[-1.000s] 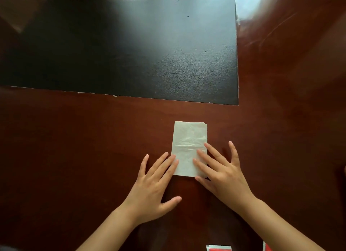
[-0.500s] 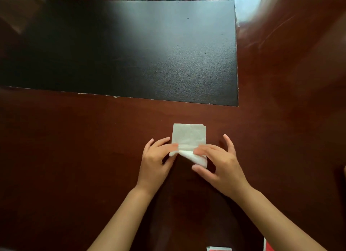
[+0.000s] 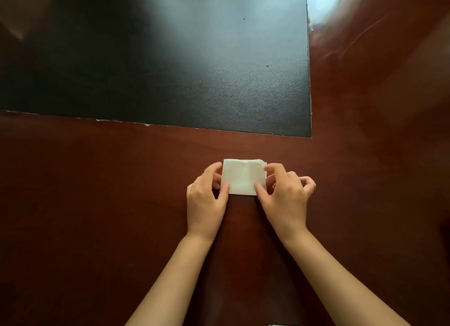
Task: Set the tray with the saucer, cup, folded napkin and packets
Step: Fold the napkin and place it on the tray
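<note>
A white paper napkin (image 3: 242, 177) lies folded into a small rectangle on the dark red wooden table (image 3: 97, 204), just in front of me. My left hand (image 3: 207, 199) pinches its left edge between thumb and fingers. My right hand (image 3: 285, 196) pinches its right edge the same way, thumb on the near corner and fingers at the far corner. No tray, saucer, cup or packets are in view.
A large black mat (image 3: 155, 63) covers the far half of the table, its near edge a short way beyond the napkin. A sliver of something pale (image 3: 280, 324) shows at the bottom edge of the view.
The napkin's near half was lifted and folded over onto the far half, so it is now half as long. Both hands moved forward from pressing flat to pinching its side edges.
</note>
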Demonstrator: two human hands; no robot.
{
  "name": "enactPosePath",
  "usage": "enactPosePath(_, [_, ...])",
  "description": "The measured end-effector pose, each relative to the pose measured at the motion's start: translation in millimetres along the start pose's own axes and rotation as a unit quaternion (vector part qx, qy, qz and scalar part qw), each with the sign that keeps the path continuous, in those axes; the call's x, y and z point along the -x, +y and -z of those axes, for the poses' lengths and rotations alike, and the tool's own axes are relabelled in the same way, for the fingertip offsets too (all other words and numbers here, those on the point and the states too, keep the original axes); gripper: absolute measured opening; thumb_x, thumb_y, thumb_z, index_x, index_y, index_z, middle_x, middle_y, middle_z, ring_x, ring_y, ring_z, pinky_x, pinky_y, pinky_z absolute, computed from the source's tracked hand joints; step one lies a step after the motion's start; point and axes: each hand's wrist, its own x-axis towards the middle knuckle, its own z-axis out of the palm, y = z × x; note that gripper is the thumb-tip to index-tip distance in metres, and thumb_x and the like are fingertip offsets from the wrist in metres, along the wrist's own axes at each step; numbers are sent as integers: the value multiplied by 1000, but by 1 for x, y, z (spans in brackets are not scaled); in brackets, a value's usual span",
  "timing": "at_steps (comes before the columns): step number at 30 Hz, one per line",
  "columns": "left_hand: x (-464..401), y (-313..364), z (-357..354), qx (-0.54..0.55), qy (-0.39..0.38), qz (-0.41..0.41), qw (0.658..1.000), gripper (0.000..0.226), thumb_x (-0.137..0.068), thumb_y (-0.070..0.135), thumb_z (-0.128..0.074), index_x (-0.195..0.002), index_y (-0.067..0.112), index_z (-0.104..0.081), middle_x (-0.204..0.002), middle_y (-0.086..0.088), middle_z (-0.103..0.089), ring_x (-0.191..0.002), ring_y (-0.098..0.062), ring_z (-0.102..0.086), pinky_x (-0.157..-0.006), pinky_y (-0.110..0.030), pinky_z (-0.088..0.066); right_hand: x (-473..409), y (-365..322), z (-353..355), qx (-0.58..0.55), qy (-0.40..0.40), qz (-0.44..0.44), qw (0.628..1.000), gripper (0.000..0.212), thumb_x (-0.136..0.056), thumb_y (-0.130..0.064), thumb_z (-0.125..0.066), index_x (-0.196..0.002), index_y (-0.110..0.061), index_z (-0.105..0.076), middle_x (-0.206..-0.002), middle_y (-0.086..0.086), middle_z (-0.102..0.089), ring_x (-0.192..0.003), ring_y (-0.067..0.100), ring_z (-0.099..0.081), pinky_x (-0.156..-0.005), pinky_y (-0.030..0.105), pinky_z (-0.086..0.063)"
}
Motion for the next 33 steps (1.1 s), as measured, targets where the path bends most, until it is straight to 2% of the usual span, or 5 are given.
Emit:
enactPosePath(5, [2,4,-8,-152,-76,-103,980,58,-94,25,-35,-147,20,-11,-156,-5,-15,-144,-20,-12,-112,-46,-14,-1,7,-3,78,-21,49,996,56,-77,-32,-67,-128,-19,-48,-118,2,-61,-112,25,-52,-93,48,-29])
enactPosePath(13, [-4,-12,-23,-267,-205,-110,935,55,-94,43,-5,-146,28,6,-154,10,10,-141,-7,14,-110,-54,12,1,15,-13,166,-194,137,957,56,-93,-41,-13,-145,-21,-20,-154,-5,-21,-143,18,-6,-107,59,15])
enactPosePath(20, [-8,-20,-8,-292,-211,-64,931,57,-92,44,-3,-140,27,23,-150,12,22,-137,-3,25,-105,-54,24,0,24,-6,215,-201,127,947,56,-93,-43,-9,-144,-21,-6,-154,-9,-12,-142,15,3,-107,59,17])
enactPosePath(26, [-4,0,3,-271,-104,26,956,52,-97,25,-33,-145,9,-21,-155,-10,-22,-143,-22,-13,-113,-49,-16,1,26,-7,229,-211,118,943,57,-91,-43,0,-143,-22,6,-152,-10,4,-141,13,12,-105,59,22])
enactPosePath(33, [-26,26,0,3,-112,211,971,47,-91,25,-51,-134,10,-44,-111,1,-58,-100,-13,-51,-80,-25,-38,1,28,-9,202,-208,116,950,59,-90,-43,-1,-144,-20,0,-155,-7,-3,-143,15,3,-108,58,15])
